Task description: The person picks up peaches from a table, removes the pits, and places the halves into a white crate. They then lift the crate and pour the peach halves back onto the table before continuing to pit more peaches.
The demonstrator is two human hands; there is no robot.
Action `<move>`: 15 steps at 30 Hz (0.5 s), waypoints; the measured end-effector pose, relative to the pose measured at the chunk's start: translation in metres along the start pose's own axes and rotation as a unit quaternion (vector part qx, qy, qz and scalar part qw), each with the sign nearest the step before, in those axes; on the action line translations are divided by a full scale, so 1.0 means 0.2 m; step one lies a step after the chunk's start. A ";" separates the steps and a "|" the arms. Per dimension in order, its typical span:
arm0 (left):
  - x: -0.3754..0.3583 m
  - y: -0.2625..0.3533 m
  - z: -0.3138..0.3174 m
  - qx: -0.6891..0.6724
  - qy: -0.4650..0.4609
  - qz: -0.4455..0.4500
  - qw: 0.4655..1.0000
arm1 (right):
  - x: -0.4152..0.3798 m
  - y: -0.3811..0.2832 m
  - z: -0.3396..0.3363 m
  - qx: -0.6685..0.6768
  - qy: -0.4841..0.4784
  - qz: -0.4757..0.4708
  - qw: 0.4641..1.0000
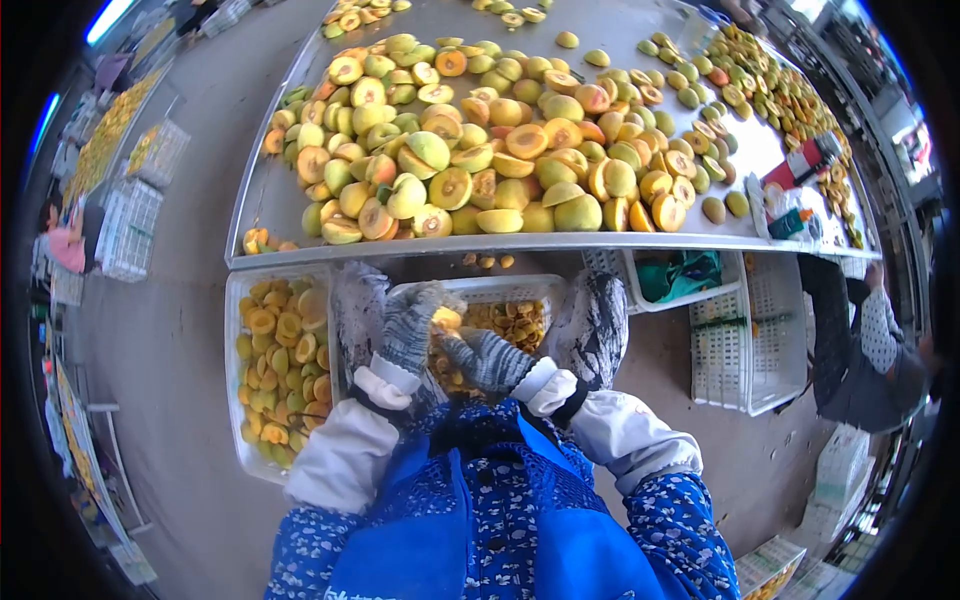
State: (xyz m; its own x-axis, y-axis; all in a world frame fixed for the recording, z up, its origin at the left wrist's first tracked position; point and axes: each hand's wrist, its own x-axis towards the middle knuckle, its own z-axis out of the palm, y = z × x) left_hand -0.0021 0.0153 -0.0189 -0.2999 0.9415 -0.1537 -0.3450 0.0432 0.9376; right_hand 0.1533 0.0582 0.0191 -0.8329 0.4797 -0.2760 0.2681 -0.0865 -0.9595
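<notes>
Both hands wear grey knit gloves and meet in front of my body, below the table's near edge. My left hand (410,325) is closed around an orange-yellow peach piece (446,319). Close against that piece, my right hand (488,358) has its fingers curled together; whatever they grip is hidden. Beneath the hands, between my knees, stands a white crate (550,287) with small brownish-yellow scraps or pits (515,320) in it. To the left, a white crate (236,380) is full of peach halves (283,350).
A metal table (560,241) ahead bears a big heap of halved peaches (480,150). A red-and-black cup (803,160) and a small green bottle (790,223) stand at its right. White crates (720,350) and another person (870,350) are at right. A green cloth (680,275) lies in a bin.
</notes>
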 end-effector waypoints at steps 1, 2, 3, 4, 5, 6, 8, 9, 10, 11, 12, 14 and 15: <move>-0.03 0.08 0.07 0.026 0.032 -0.023 0.999 | -0.01 -0.01 -0.02 -0.025 -0.014 -0.018 0.999; -0.05 0.11 0.12 -0.019 0.033 -0.006 0.999 | -0.02 -0.03 -0.05 -0.057 -0.017 -0.050 0.997; -0.04 0.11 0.11 0.046 0.009 0.010 0.999 | -0.05 -0.07 -0.08 -0.110 -0.029 -0.060 0.992; -0.03 0.10 0.11 0.111 -0.010 0.025 0.994 | -0.09 -0.10 -0.11 -0.164 -0.044 -0.073 0.983; -0.03 0.07 0.10 0.126 -0.017 0.039 0.991 | -0.08 0.04 -0.13 -0.114 -0.065 -0.114 0.985; -0.03 0.05 0.09 0.142 -0.015 0.054 0.988 | -0.05 0.17 -0.13 -0.062 -0.094 -0.154 0.982; -0.05 0.17 0.14 0.075 -0.032 0.013 0.997 | -0.09 -0.03 -0.05 0.404 -0.082 0.184 0.892; -0.13 0.35 0.19 0.036 -0.020 0.003 0.999 | -0.12 -0.05 0.02 0.460 -0.066 0.129 0.876; -0.18 0.49 0.25 -0.003 -0.014 -0.007 1.000 | -0.10 0.03 0.04 0.455 -0.071 0.075 0.885; -0.14 0.33 0.22 -0.010 0.023 0.048 0.999 | -0.11 0.03 0.09 0.571 -0.060 0.075 0.815; -0.13 0.30 0.20 -0.017 0.060 0.103 0.993 | -0.10 -0.10 0.17 0.677 -0.045 0.079 0.730; -0.15 0.28 0.09 -0.011 0.124 0.195 0.973 | -0.05 -0.19 0.30 0.659 0.241 0.094 0.706; -0.17 0.27 0.00 -0.237 0.232 0.129 0.935 | -0.06 -0.01 0.22 0.606 0.024 0.066 0.792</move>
State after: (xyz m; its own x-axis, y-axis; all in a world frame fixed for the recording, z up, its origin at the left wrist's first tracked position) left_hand -0.0110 -0.0146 0.0374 -0.7428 0.6496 -0.1620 -0.5294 -0.4218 0.7361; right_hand 0.1422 0.0144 0.0216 -0.8087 0.4277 -0.4037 -0.3358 -0.8993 -0.2802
